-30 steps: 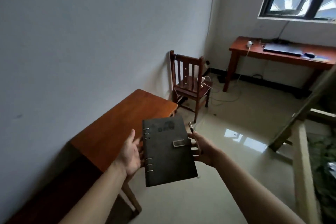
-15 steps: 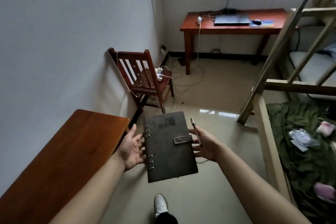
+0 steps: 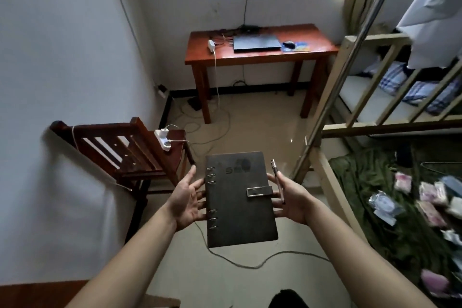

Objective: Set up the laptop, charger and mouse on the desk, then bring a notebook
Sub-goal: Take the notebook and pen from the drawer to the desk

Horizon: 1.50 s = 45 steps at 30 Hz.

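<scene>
A dark ring-bound notebook (image 3: 240, 199) with a clasp is held flat in front of me, between both hands. My left hand (image 3: 186, 201) supports its ring side. My right hand (image 3: 291, 201) holds the clasp side and also pinches a pen (image 3: 278, 181). Far ahead under the window stands the red-brown desk (image 3: 250, 59). On it lie a closed dark laptop (image 3: 256, 42), a white charger (image 3: 212, 45) with its cord hanging down, and a dark mouse (image 3: 288, 45) on a blue pad.
A wooden chair (image 3: 130, 150) carrying a white power strip (image 3: 162, 139) stands at the left wall. A bunk bed frame (image 3: 355, 117) and a metal pole fill the right. Cables (image 3: 250, 261) trail across the floor between me and the desk. Another table's edge (image 3: 37, 292) shows bottom left.
The view has swung right and moved forward: the desk now sits straight ahead and nearer, the near table has slid out at bottom left. Both hands still hold the notebook the same way.
</scene>
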Tool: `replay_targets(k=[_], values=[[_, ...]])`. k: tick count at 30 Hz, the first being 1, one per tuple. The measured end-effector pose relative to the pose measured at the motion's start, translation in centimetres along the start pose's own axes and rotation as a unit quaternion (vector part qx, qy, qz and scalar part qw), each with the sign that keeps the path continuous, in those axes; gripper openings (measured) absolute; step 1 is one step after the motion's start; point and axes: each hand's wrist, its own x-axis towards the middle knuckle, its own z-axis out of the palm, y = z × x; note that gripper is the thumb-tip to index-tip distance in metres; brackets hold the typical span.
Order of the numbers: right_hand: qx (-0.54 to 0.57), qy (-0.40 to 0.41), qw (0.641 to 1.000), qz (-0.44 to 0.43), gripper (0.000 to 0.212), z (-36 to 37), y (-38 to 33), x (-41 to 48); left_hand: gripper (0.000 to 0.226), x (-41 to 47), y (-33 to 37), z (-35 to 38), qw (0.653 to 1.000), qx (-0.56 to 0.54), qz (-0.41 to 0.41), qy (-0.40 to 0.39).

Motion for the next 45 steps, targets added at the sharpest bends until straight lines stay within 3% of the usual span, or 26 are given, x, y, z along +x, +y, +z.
replay_targets(k=[5, 10, 17, 23, 33, 41, 45], values=[[0.052, 0.037, 0.998, -0.006, 0.050, -5.4, -6.3, 6.9, 0.073, 10.7, 7.3, 3.6, 0.998, 0.030, -0.032, -0.043], [0.083, 0.031, 0.996, -0.010, 0.050, -10.5, -15.0, 14.7, 0.075, 20.5, 14.8, 7.9, 0.999, 0.030, -0.033, -0.030], [0.077, 0.002, 0.997, -0.012, 0.050, -15.5, -29.9, 22.3, 0.075, 30.0, 26.3, 13.2, 0.998, 0.036, -0.010, -0.041], [0.061, -0.003, 0.998, -0.015, 0.044, -18.5, -37.8, 29.1, 0.075, 38.3, 33.3, 15.4, 0.998, 0.030, -0.013, -0.051], [0.064, 0.037, 0.997, -0.007, 0.047, -25.2, -53.9, 47.0, 0.069, 60.7, 48.0, 17.1, 0.996, 0.026, -0.033, -0.078], [0.135, 0.088, 0.987, -0.024, 0.043, -31.4, -70.1, 56.9, 0.059, 76.9, 64.4, 24.7, 0.990, 0.090, -0.065, -0.091], [0.169, 0.105, 0.979, -0.041, 0.044, -36.1, -75.0, 59.7, 0.060, 83.3, 69.1, 29.5, 0.986, 0.109, -0.078, -0.100]])
